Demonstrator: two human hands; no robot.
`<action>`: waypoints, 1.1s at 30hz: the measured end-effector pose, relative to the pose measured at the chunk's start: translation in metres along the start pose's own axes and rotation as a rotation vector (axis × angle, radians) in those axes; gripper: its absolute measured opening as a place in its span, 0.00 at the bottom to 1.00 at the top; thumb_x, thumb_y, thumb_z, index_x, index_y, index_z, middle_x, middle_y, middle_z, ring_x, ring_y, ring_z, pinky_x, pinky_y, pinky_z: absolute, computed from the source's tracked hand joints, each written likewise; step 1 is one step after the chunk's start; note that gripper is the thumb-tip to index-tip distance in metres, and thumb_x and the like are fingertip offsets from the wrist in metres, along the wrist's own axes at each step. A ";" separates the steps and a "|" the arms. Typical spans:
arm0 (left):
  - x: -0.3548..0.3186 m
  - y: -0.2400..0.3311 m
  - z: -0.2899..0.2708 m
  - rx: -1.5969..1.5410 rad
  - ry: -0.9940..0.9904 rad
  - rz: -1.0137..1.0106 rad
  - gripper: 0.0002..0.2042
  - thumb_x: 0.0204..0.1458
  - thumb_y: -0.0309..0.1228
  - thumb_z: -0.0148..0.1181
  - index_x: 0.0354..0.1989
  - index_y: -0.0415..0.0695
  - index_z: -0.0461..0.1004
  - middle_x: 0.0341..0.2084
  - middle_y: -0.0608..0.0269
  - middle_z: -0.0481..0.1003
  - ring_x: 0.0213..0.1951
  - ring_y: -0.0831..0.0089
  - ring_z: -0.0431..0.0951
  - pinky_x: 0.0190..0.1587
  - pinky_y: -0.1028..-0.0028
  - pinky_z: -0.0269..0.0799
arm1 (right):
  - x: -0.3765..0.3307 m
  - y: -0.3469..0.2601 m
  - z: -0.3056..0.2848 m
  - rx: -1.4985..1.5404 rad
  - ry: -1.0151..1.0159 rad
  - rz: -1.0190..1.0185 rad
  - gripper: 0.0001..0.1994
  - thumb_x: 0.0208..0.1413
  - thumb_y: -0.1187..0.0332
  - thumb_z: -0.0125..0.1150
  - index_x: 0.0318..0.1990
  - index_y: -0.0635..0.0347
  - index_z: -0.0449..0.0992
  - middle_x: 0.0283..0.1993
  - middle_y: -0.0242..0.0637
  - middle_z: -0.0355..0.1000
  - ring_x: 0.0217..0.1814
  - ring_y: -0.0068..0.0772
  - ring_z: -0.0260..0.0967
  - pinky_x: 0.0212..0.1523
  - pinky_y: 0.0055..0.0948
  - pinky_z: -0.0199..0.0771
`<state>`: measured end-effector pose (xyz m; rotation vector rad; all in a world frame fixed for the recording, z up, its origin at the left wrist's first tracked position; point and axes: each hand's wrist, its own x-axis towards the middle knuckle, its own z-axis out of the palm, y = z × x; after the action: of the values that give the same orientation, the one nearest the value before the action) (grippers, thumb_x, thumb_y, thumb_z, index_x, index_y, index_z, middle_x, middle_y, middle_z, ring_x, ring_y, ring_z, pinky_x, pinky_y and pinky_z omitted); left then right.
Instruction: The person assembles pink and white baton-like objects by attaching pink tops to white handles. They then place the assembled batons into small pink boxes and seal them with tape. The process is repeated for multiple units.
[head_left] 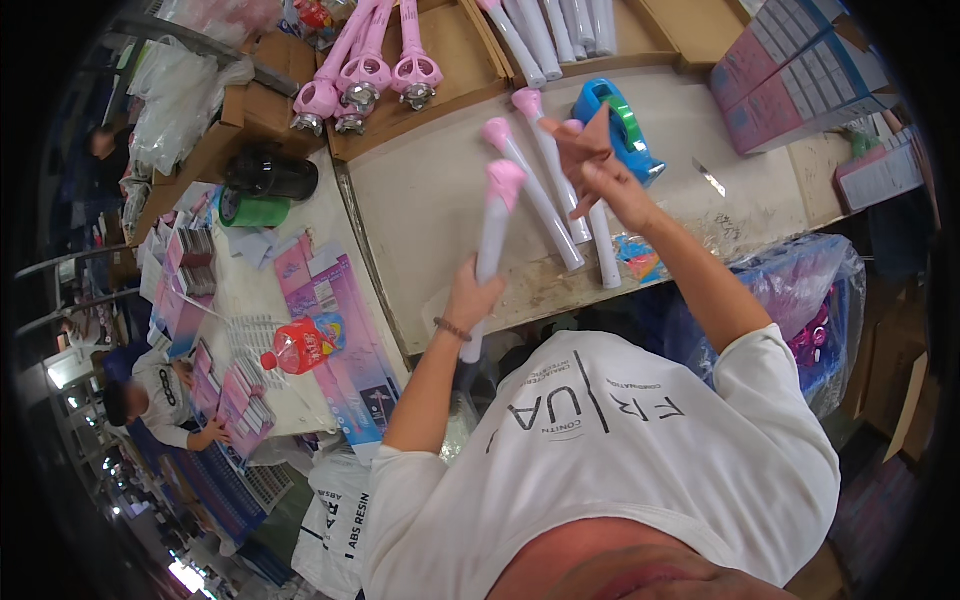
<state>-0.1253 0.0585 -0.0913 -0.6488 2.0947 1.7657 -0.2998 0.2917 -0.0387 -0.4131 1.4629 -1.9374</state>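
My left hand (472, 303) is closed around the white shaft of a toy wand (493, 228) with a pink top, holding it tilted over the table's near edge. My right hand (605, 178) reaches over the table with its fingers apart, and I see nothing held in it. Beneath and beside that hand lie more white wands with pink ends: one (537, 205) nearest the held wand, another (548, 145) behind it, and a third (606, 255) partly covered by my hand. A blue tape dispenser (643, 165) with a green roll touches the far side of my right hand's outline.
A knife blade (710, 178) lies right of the dispenser. Cardboard trays (440, 115) hold pink wand heads and white shafts at the back. Pink-and-blue boxes (790, 90) stand at right. On the left table are a red bottle (297, 347) and flat printed cartons (345, 330); a co-worker (165, 400) sits beyond.
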 end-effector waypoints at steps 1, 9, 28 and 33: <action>-0.016 0.010 -0.008 0.019 -0.175 -0.056 0.10 0.47 0.28 0.61 0.34 0.37 0.69 0.18 0.63 0.71 0.16 0.77 0.71 0.17 0.75 0.65 | -0.007 -0.003 0.017 -0.083 -0.033 -0.012 0.18 0.60 0.56 0.54 0.48 0.62 0.73 0.39 0.34 0.71 0.35 0.29 0.71 0.38 0.31 0.78; -0.100 0.057 -0.047 0.173 -0.737 -0.040 0.11 0.47 0.34 0.65 0.26 0.39 0.72 0.15 0.69 0.70 0.18 0.77 0.72 0.20 0.74 0.66 | -0.062 -0.063 0.107 -0.773 -0.561 -0.592 0.20 0.53 0.63 0.56 0.52 0.62 0.73 0.35 0.44 0.73 0.33 0.44 0.72 0.37 0.31 0.75; -0.132 0.022 -0.060 0.020 -0.721 -0.121 0.13 0.44 0.35 0.63 0.29 0.35 0.73 0.21 0.65 0.73 0.25 0.74 0.72 0.30 0.74 0.68 | -0.073 -0.087 0.184 -0.245 -0.155 0.175 0.08 0.56 0.74 0.54 0.25 0.66 0.69 0.25 0.39 0.71 0.26 0.21 0.70 0.16 0.20 0.69; -0.128 0.010 -0.052 -0.042 -0.937 0.494 0.12 0.40 0.31 0.69 0.29 0.38 0.74 0.23 0.67 0.74 0.25 0.79 0.71 0.29 0.77 0.68 | -0.063 -0.064 0.198 0.532 -0.712 0.156 0.17 0.49 0.66 0.64 0.36 0.78 0.73 0.31 0.47 0.76 0.29 0.36 0.77 0.35 0.40 0.80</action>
<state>-0.0208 0.0258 -0.0069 0.6584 1.5837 1.8116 -0.1538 0.1997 0.0937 -0.6289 0.4906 -1.7048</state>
